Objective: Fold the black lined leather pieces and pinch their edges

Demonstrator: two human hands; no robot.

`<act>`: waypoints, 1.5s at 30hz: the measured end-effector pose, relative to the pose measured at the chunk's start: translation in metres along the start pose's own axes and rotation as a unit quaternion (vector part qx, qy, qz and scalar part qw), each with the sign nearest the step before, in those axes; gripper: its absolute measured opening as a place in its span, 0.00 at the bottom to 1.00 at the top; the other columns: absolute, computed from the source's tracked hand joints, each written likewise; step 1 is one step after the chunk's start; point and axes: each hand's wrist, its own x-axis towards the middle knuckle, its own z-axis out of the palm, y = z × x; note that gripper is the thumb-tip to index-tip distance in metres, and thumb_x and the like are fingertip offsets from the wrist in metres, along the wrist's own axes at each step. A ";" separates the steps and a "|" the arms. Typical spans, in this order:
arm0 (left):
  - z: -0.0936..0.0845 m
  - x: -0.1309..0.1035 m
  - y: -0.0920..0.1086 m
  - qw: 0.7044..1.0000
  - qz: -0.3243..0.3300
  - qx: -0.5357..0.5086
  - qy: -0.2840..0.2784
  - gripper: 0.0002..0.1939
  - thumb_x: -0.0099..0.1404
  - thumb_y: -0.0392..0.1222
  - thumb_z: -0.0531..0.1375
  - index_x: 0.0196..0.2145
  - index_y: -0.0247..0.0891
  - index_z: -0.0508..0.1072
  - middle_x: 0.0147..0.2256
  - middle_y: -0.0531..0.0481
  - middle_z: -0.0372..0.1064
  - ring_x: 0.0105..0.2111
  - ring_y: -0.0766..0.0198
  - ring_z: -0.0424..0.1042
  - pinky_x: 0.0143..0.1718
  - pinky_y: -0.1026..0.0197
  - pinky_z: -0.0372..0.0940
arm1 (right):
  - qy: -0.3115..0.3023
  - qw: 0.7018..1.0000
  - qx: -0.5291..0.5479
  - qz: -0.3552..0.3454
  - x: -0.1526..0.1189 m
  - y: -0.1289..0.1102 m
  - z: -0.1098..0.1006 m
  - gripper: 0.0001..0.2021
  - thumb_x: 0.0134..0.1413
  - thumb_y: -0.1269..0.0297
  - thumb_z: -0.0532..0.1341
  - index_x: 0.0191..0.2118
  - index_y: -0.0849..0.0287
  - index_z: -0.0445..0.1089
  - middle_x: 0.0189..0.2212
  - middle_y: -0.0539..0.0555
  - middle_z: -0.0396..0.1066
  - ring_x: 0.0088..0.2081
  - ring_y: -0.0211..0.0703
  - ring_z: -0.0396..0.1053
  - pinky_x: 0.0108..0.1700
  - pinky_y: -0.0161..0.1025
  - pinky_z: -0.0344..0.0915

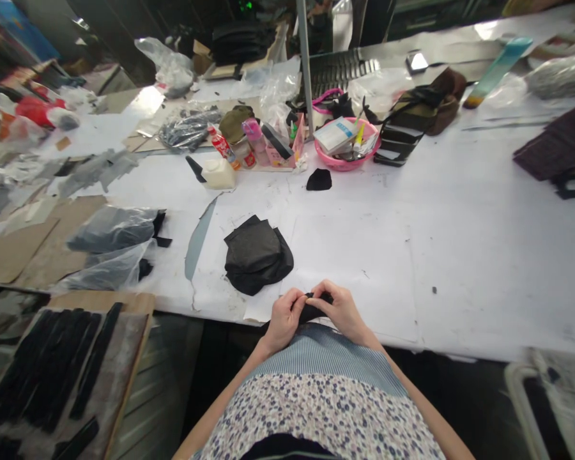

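Observation:
At the table's front edge, close to my body, my left hand point(286, 314) and my right hand point(338, 308) pinch a black piece of material point(311, 313) between thumbs and fingers. The fingertips of both hands nearly meet on its upper edge, and part of it is hidden behind the fingers. A stack of black pieces point(257, 254) lies on the white table just beyond my left hand. Farther back, one small black piece point(319, 180) lies by itself.
Along the back stand a white container point(218, 174), bottles point(223, 145) and a pink basket point(347, 163). Plastic-wrapped pieces point(115, 230) lie at the left. Black strips point(52, 364) rest on a lower board at the left front. A metal pole point(305, 64) rises behind.

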 end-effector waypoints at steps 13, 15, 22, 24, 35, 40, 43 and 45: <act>0.007 0.004 -0.002 0.967 -0.135 -0.215 0.009 0.21 0.63 0.57 0.57 0.25 0.35 0.64 0.22 0.56 0.56 0.23 0.71 0.54 0.24 0.67 0.52 | -0.055 0.993 -0.038 -0.097 -0.002 0.001 -0.007 0.06 0.58 0.61 0.61 0.31 0.54 0.71 0.37 0.54 0.69 0.40 0.44 0.67 0.45 0.42 0.63; 0.008 0.005 -0.002 0.961 -0.149 -0.233 0.007 0.20 0.60 0.55 0.60 0.26 0.35 0.65 0.22 0.56 0.58 0.22 0.71 0.55 0.24 0.68 0.53 | -0.062 0.991 -0.051 -0.107 -0.001 0.002 -0.007 0.06 0.58 0.61 0.60 0.32 0.54 0.71 0.38 0.54 0.69 0.40 0.44 0.67 0.47 0.43 0.63; 0.009 0.005 -0.004 0.964 -0.145 -0.222 0.009 0.14 0.59 0.49 0.62 0.27 0.34 0.66 0.21 0.57 0.58 0.21 0.73 0.55 0.23 0.69 0.53 | -0.059 0.993 -0.036 -0.100 -0.002 0.004 -0.008 0.05 0.57 0.62 0.61 0.32 0.54 0.71 0.37 0.53 0.69 0.39 0.43 0.68 0.45 0.42 0.64; 0.009 0.005 -0.005 0.964 -0.145 -0.222 0.005 0.14 0.59 0.48 0.61 0.27 0.34 0.67 0.21 0.57 0.59 0.21 0.73 0.56 0.23 0.69 0.53 | -0.055 0.993 -0.032 -0.097 -0.002 0.004 -0.008 0.05 0.57 0.62 0.61 0.32 0.54 0.71 0.37 0.53 0.69 0.39 0.43 0.68 0.45 0.42 0.64; 0.010 0.004 -0.004 0.975 -0.139 -0.175 -0.011 0.10 0.60 0.45 0.58 0.27 0.35 0.64 0.21 0.56 0.59 0.21 0.72 0.58 0.22 0.69 0.55 | -0.051 0.998 0.041 0.022 -0.004 0.001 -0.010 0.08 0.53 0.58 0.63 0.34 0.57 0.71 0.31 0.51 0.71 0.34 0.41 0.69 0.38 0.38 0.66; 0.012 0.005 0.001 0.986 -0.111 -0.124 -0.016 0.07 0.58 0.41 0.57 0.26 0.36 0.63 0.20 0.57 0.55 0.20 0.72 0.54 0.20 0.69 0.51 | -0.034 0.995 0.067 0.063 0.004 0.003 -0.008 0.08 0.49 0.63 0.64 0.36 0.58 0.68 0.30 0.49 0.70 0.33 0.39 0.69 0.37 0.36 0.66; 0.016 0.004 0.004 0.990 -0.094 -0.101 -0.007 0.06 0.57 0.39 0.56 0.25 0.36 0.63 0.19 0.57 0.55 0.20 0.72 0.54 0.20 0.69 0.50 | -0.047 0.994 0.064 0.070 0.005 0.004 -0.007 0.09 0.46 0.67 0.63 0.36 0.59 0.68 0.30 0.50 0.70 0.33 0.40 0.69 0.37 0.37 0.66; 0.020 0.002 0.003 0.992 -0.086 -0.095 -0.010 0.05 0.56 0.37 0.57 0.25 0.36 0.65 0.20 0.57 0.57 0.20 0.72 0.55 0.21 0.68 0.51 | -0.044 0.994 0.049 0.088 0.002 0.005 -0.007 0.09 0.45 0.66 0.63 0.36 0.59 0.67 0.28 0.50 0.69 0.31 0.41 0.69 0.35 0.38 0.66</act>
